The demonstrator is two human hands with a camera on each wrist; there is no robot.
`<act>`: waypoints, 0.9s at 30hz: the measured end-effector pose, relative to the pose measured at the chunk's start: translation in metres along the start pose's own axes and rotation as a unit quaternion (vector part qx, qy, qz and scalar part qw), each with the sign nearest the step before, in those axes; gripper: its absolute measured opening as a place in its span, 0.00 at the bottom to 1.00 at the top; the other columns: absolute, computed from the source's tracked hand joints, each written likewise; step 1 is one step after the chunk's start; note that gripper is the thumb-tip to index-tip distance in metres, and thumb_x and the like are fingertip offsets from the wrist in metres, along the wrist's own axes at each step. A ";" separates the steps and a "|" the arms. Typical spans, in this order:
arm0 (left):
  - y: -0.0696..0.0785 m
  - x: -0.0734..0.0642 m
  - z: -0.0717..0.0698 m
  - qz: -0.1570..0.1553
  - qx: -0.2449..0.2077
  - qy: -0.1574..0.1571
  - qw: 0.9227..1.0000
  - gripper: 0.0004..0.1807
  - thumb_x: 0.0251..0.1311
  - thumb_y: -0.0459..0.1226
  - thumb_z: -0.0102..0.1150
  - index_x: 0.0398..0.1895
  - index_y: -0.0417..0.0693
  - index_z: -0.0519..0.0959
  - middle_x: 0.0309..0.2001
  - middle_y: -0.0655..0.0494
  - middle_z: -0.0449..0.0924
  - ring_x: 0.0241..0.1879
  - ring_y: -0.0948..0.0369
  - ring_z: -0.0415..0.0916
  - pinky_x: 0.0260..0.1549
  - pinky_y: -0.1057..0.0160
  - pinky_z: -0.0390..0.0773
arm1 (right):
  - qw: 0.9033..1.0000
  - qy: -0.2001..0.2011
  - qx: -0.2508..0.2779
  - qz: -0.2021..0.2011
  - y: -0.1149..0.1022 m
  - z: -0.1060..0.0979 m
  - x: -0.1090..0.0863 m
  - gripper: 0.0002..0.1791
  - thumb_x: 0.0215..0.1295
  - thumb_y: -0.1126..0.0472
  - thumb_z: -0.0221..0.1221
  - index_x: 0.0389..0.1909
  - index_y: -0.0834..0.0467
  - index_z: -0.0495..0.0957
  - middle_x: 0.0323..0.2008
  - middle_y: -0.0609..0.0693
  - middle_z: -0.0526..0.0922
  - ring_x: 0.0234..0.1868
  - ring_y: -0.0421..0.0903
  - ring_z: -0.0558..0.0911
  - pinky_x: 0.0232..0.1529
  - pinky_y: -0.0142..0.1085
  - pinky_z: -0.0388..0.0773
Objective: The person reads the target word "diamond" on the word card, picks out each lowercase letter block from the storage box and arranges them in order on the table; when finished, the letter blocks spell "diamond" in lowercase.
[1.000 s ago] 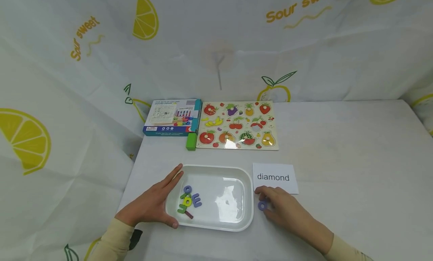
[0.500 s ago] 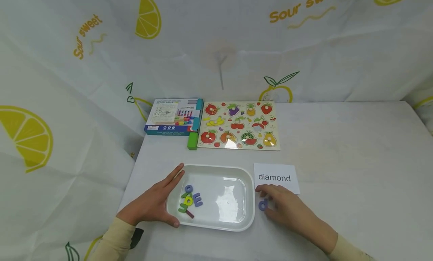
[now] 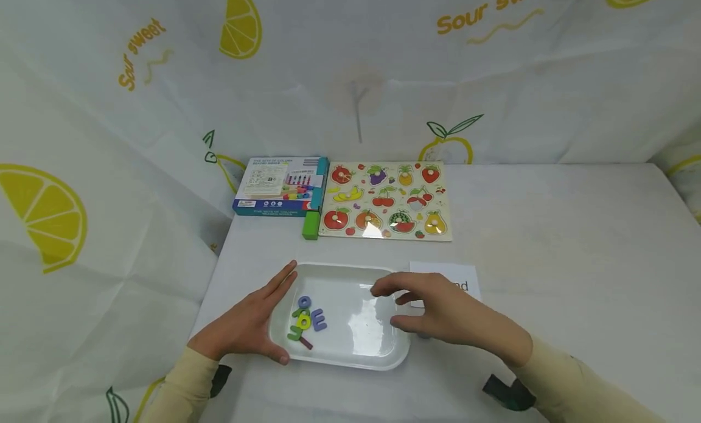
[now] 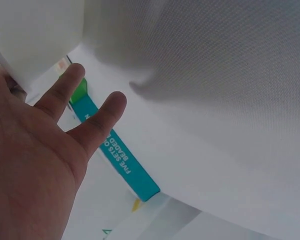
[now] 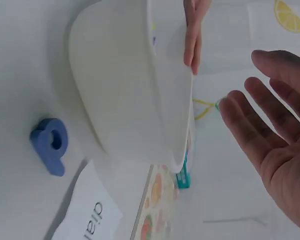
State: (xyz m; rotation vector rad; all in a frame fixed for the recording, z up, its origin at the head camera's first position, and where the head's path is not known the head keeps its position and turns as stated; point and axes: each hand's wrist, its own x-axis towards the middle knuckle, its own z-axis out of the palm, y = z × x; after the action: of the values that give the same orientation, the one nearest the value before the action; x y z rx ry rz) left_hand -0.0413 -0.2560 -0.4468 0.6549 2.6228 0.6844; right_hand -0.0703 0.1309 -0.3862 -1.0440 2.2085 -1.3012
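A white tray (image 3: 350, 274) stands on the table. My left hand (image 3: 249, 322) spreads thumb and fingers along its left end; in the left wrist view two fingers are straight. Above the tray's right rim hovers my right hand (image 3: 438, 307), fingers loosely bent and holding nothing. A blue letter d (image 5: 51, 145) lies on the table beside the tray, mostly hidden under the right hand in the head view. At the tray's left end lie a purple o (image 3: 304, 302), a purple m (image 3: 318, 319), a yellow letter (image 3: 303, 321), green letters (image 3: 294, 333) and a brown stick-like piece (image 3: 305, 343).
A white card (image 3: 438, 267) reading "diamond" lies right of the tray, partly covered by the right hand. Behind stand a fruit puzzle board (image 3: 358, 207), a bead-set box (image 3: 279, 185) and a green block (image 3: 310, 226). A white printed curtain (image 3: 350, 45) closes the back.
My right hand has lifted from beside the blue d and moved left over the tray's rim, its fingers parting. The d stays on the table. My left hand keeps its place.
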 end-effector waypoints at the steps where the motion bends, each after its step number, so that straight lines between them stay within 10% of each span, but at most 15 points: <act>1: -0.001 0.000 0.000 0.000 0.000 0.000 1.000 0.81 0.26 0.68 0.81 0.83 0.51 0.44 0.82 0.68 0.28 0.76 0.50 0.52 0.64 0.42 0.67 | 0.999 -0.027 0.020 0.002 -0.003 0.000 0.008 0.28 0.60 0.68 0.71 0.61 0.51 0.77 0.55 0.38 0.81 0.55 0.39 0.80 0.52 0.36 0.81; 13: -0.004 0.002 0.000 0.012 -0.007 0.001 1.000 0.81 0.28 0.67 0.81 0.83 0.50 0.43 0.82 0.66 0.29 0.77 0.51 0.51 0.64 0.41 0.68 | 0.963 -0.234 0.130 0.011 0.010 0.057 0.101 0.26 0.58 0.73 0.70 0.58 0.58 0.78 0.53 0.49 0.84 0.54 0.43 0.83 0.56 0.37 0.79; 27: -0.002 0.000 -0.003 0.027 -0.016 0.002 1.000 0.79 0.31 0.65 0.82 0.83 0.49 0.42 0.82 0.63 0.29 0.77 0.49 0.51 0.63 0.39 0.68 | 0.965 -0.246 0.083 0.022 0.016 0.101 0.119 0.23 0.55 0.77 0.70 0.52 0.62 0.80 0.41 0.49 0.86 0.43 0.37 0.85 0.48 0.26 0.79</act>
State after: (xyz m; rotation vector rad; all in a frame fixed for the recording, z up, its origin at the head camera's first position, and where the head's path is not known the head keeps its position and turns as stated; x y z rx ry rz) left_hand -0.0433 -0.2592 -0.4450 0.7172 2.6005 0.7432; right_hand -0.0911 -0.0136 -0.4450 -1.1030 1.7120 -1.0445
